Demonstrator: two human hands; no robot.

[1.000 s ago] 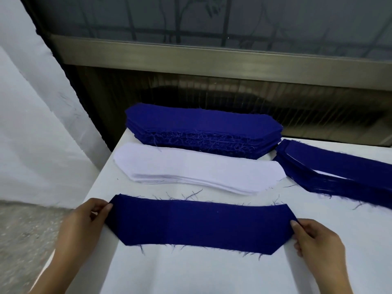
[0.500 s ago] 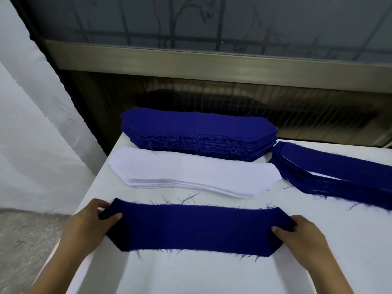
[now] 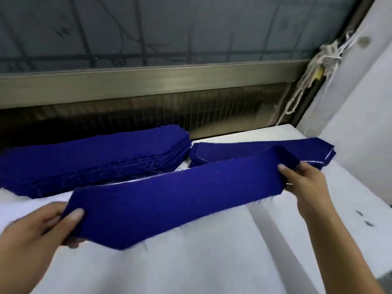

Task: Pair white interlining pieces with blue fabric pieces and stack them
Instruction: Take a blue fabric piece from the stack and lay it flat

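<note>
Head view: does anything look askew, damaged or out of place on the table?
Nothing serious. The held blue piece curls over at the grip of the right hand, the tall blue stack shows frayed threads along its front edge, and a few dark specks lie on the table at far right.

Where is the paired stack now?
In the head view the paired stack lies far right on the table, beside the tall blue stack and just behind the right hand.

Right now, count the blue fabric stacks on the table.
2: a thick stack at back left, a thinner stack at back right. The held blue piece hides some table behind it.
</note>
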